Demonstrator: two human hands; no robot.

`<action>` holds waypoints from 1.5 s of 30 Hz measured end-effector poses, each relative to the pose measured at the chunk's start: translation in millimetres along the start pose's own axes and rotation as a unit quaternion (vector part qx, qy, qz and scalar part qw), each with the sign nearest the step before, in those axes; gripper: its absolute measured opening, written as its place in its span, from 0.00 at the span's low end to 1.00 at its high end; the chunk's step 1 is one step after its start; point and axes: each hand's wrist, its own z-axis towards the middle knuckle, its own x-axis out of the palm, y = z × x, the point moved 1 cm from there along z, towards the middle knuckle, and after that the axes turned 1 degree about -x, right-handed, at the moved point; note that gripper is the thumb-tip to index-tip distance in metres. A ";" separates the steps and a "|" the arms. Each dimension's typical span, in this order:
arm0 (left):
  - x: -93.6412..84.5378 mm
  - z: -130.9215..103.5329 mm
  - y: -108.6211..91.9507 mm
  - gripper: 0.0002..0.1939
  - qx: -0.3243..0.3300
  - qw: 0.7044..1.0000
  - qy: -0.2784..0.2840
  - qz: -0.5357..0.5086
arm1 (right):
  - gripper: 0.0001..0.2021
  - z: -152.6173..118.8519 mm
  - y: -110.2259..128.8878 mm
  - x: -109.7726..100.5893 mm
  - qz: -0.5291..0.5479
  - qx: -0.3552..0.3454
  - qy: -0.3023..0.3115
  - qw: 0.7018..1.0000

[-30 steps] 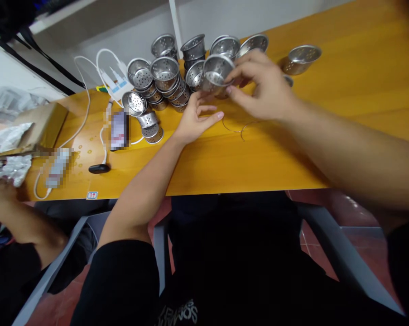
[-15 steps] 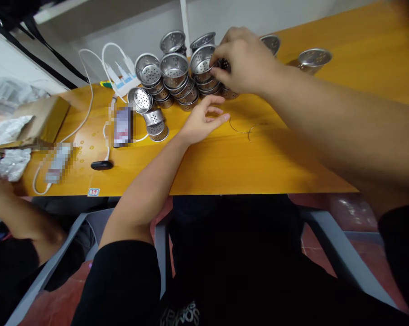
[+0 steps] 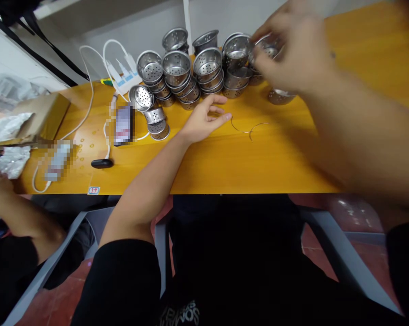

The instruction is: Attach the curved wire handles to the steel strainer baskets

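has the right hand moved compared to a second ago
Yes. The right hand has gone right along the row of perforated metal cups, from the stack in the middle to a cup at the row's right end.

Landmark: cup stacks (image 3: 190, 74) at table (image 3: 224, 167) rear. Left of them: tipped cup (image 3: 140, 97), phone (image 3: 123, 124), box (image 3: 43, 115) farthest left. Before them: left hand (image 3: 204, 120) on table, wire (image 3: 250, 129) just right of it. Right of stacks: right hand (image 3: 292, 50) above lone cup (image 3: 281, 96).
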 end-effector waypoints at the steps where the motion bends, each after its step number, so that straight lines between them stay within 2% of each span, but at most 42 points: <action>1: -0.4 0.1 -0.1 0.24 -0.001 1.000 0.003 -0.002 | 0.17 -7.3 -9.4 -7.8 -0.007 0.029 -0.020 0.999; 5: -1.6 0.8 0.9 0.23 -0.008 1.000 0.007 -0.001 | 0.14 -39.3 -46.7 -27.0 -0.006 0.142 -0.071 0.987; 6: -1.7 0.9 1.6 0.23 -0.009 1.000 0.007 0.002 | 0.13 -46.4 -54.2 -28.5 -0.005 0.173 -0.071 0.982; 8: -2.0 1.0 2.9 0.23 -0.009 1.000 0.006 0.008 | 0.13 -56.8 -66.1 -28.5 -0.014 0.207 -0.030 0.978; 9: -2.2 1.1 3.7 0.23 -0.008 1.000 0.006 0.011 | 0.18 -59.9 -70.6 -27.3 -0.027 0.211 0.004 0.977; 13: -3.0 1.6 6.0 0.24 -0.001 1.000 0.009 0.025 | 0.48 -61.1 -81.1 -20.2 -0.058 0.235 0.155 0.958; 16: -3.7 1.7 7.7 0.25 0.006 0.999 0.009 0.035 | 0.54 -58.6 -79.2 -17.0 -0.058 0.252 0.196 0.946; 18: -3.5 1.3 9.1 0.28 0.011 0.999 0.012 0.043 | 0.47 -58.0 -70.8 -15.1 -0.023 0.229 0.176 0.957; 20: -2.0 0.4 9.7 0.36 0.017 0.998 0.022 0.055 | 0.39 -58.5 -55.8 -10.5 0.053 0.188 0.139 0.971; 23: 2.7 -1.2 6.9 0.49 0.036 0.996 0.040 0.076 | 0.32 -59.7 -23.3 3.9 0.173 0.107 0.090 0.975; 24: 4.5 -1.5 5.2 0.51 0.044 0.995 0.045 0.079 | 0.30 -59.8 -11.7 10.2 0.196 0.087 0.093 0.972; 28: 6.6 -0.1 1.6 0.50 0.080 0.992 0.038 0.091 | 0.39 -57.9 18.9 25.5 0.259 0.057 0.110 0.958; 30: 3.7 2.3 5.1 0.48 0.092 0.990 0.018 0.104 | 0.35 -56.2 17.0 20.5 0.251 0.068 0.109 0.959; 32: 0.0 5.2 11.5 0.48 0.094 0.989 -0.003 0.109 | 0.25 -55.7 4.4 9.0 0.202 0.086 0.134 0.966; 33: -1.4 6.5 15.0 0.48 0.093 0.990 -0.012 0.108 | 0.20 -56.2 -4.0 3.3 0.169 0.093 0.179 0.965; 35: -2.9 8.7 20.7 0.49 0.088 0.991 -0.023 0.101 | 0.15 -59.3 -19.9 -4.2 0.137 0.090 0.319 0.934; 37: -2.9 9.9 23.5 0.48 0.085 0.991 -0.028 0.096 | 0.12 -62.9 -29.3 -5.5 0.112 0.067 0.404 0.906; 39: -2.4 10.1 23.7 0.48 0.084 0.992 -0.026 0.094 | 0.10 -64.6 -29.5 -2.2 0.091 0.055 0.424 0.899; 45: -3.8 8.7 19.8 0.47 0.094 0.990 -0.031 0.099 | 0.11 -61.4 -2.7 3.0 0.123 0.022 0.407 0.905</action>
